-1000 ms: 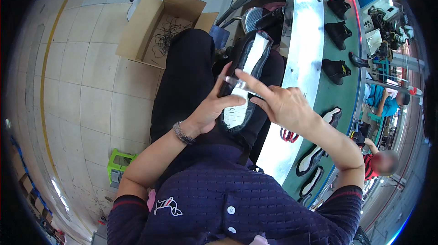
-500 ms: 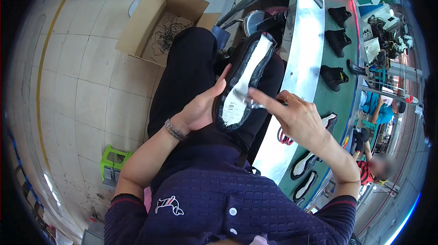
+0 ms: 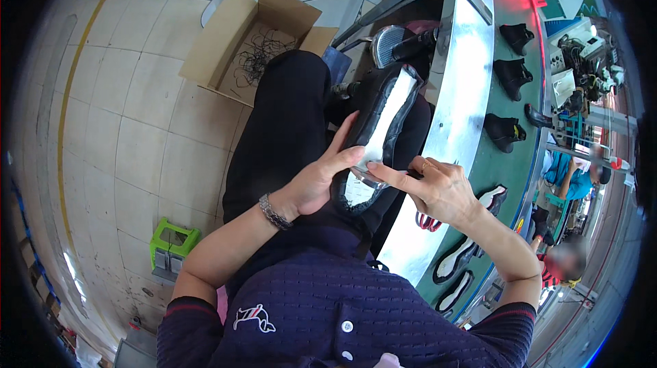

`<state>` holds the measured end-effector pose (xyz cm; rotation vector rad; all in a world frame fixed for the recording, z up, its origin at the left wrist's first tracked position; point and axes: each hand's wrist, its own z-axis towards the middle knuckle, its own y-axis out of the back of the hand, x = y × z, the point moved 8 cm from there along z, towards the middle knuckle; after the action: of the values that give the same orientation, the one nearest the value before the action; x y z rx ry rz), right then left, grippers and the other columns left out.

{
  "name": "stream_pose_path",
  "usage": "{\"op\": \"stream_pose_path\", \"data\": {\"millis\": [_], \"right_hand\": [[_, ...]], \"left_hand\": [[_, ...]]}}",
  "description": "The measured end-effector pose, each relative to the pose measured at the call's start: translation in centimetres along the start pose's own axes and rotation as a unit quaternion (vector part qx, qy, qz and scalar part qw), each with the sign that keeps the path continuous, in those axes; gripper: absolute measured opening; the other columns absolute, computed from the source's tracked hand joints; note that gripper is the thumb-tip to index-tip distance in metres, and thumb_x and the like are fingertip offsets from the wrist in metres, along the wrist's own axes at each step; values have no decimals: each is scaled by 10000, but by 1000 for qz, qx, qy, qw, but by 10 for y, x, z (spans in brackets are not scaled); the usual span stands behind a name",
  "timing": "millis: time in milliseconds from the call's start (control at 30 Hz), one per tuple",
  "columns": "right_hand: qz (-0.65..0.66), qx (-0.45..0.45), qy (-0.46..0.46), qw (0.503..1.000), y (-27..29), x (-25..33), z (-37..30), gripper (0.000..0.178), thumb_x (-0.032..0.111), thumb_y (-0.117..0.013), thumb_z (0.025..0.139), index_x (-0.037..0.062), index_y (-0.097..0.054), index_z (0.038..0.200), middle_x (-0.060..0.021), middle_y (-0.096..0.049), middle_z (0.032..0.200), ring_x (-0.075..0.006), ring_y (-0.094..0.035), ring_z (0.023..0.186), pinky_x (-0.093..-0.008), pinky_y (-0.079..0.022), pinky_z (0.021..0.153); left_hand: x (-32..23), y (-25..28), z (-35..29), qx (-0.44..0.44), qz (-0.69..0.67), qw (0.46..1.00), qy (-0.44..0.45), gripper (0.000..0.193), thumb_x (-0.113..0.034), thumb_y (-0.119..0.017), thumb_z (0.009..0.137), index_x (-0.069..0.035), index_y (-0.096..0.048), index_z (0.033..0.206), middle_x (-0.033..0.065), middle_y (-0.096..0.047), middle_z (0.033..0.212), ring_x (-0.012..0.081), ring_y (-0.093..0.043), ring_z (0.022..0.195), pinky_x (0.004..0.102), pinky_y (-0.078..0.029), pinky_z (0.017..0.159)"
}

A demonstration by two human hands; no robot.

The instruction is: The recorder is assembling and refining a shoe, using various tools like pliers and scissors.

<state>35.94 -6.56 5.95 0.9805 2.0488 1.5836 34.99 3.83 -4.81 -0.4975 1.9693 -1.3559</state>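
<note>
Head view: my left hand cups the black shoe over my lap, right hand pinching its heel rim; it seems light, pliable, best gripped along the sides.

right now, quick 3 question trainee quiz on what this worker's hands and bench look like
1. True or false: the left hand supports the black shoe upper from its left side.
2. Which lies in the cardboard box on the floor? A) dark thread scraps B) finished shoes C) bottles
3. Fill in: the right hand presses its forefinger on the shoe's ____ insole.

Key: 1 true; 2 A; 3 white. Black uppers wait on the green conveyor.
</note>
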Motion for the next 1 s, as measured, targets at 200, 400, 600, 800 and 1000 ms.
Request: {"op": "stream_pose_path", "data": {"millis": [200, 400, 600, 800, 1000], "right_hand": [[51, 122, -41, 990, 43, 3, 12, 755, 4, -625, 786, 319, -429, 1444, -6, -560, 614, -137, -590, 499, -278, -495, 424], [95, -125, 5, 988, 43, 24, 25, 743, 164, -697, 844, 260, -347, 1493, -61, -581, 622, -208, -575, 454, -314, -469, 416], [-34, 99, -57, 993, 36, 28, 33, 687, 134, -726, 839, 82, -396, 1440, -131, -705, 791, -259, -703, 622, -340, -544, 532], [37, -39, -57, 997, -1, 19, 25, 704, 185, -681, 862, 214, -361, 1488, -40, -554, 582, -177, -554, 425, -332, -438, 392], [164, -260, -28, 951, 55, 38, 12, 729, 144, -687, 857, 212, -345, 1496, -65, -595, 634, -214, -582, 442, -324, -463, 407]], "left_hand": [[-2, 18, 1, -21, 194, 975, -104, 772, -237, -539, 996, -89, -21, 1550, 136, -248, 1521, 193, -282, 1384, 335, -260, 1125], [2, 19, 1, 31, 167, 983, -76, 854, -127, -608, 947, -148, -13, 1559, 134, -248, 1514, 196, -299, 1370, 350, -290, 1111], [-2, 21, 1, 7, 105, 994, -35, 949, -110, -675, 891, -188, -8, 1561, 115, -250, 1518, 185, -275, 1385, 357, -277, 1119], [-1, 12, 1, 56, 93, 994, -17, 1054, -20, -717, 814, -193, 8, 1560, 114, -259, 1519, 192, -283, 1383, 381, -282, 1117], [-4, 12, -4, 55, 169, 983, -47, 1235, 28, -805, 691, -207, 42, 1558, 111, -238, 1524, 215, -281, 1382, 373, -267, 1125]]}}
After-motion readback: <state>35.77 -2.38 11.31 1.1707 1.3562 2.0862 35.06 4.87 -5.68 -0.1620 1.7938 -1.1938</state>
